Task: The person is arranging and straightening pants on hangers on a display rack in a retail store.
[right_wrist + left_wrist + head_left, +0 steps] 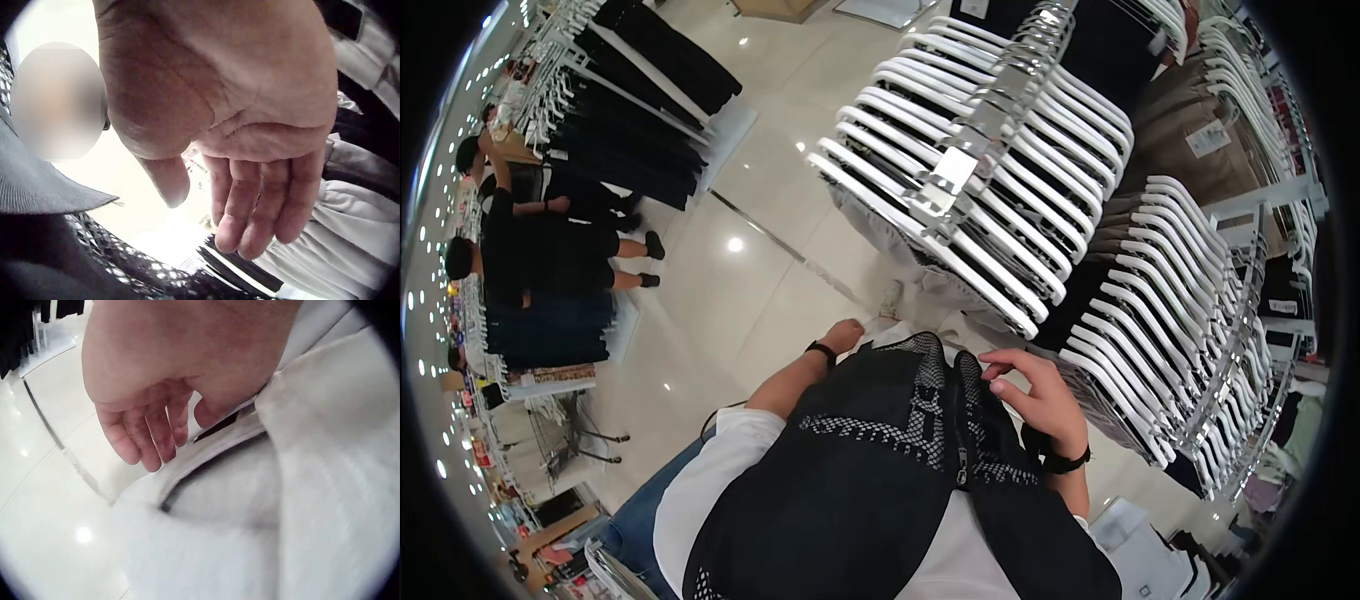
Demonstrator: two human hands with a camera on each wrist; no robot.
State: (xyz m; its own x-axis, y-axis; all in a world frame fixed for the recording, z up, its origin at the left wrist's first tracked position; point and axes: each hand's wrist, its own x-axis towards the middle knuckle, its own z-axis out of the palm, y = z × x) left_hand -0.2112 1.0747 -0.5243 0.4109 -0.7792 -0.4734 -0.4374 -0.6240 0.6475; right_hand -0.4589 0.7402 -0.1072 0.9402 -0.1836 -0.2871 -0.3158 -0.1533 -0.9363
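Note:
My left hand (845, 337) hangs at the front of my body, past the edge of a black mesh vest (870, 430). In the left wrist view its fingers (149, 434) droop loosely with nothing between them, beside pale fabric (206, 550) that has a curved pocket-like opening. On the other side of the vest's zipper, my right hand (1040, 390) is raised next to the vest's edge. Its fingers (250, 212) are relaxed and hold nothing in the right wrist view. Close ahead of it hang garments on white hangers (990, 260).
A second rack of white hangers (1170, 310) with trousers stands to the right. Chrome rails (1230, 350) run along it. Glossy tiled floor (735, 260) stretches to the left, where two people in black (550, 240) stand by racks of dark trousers (620, 130).

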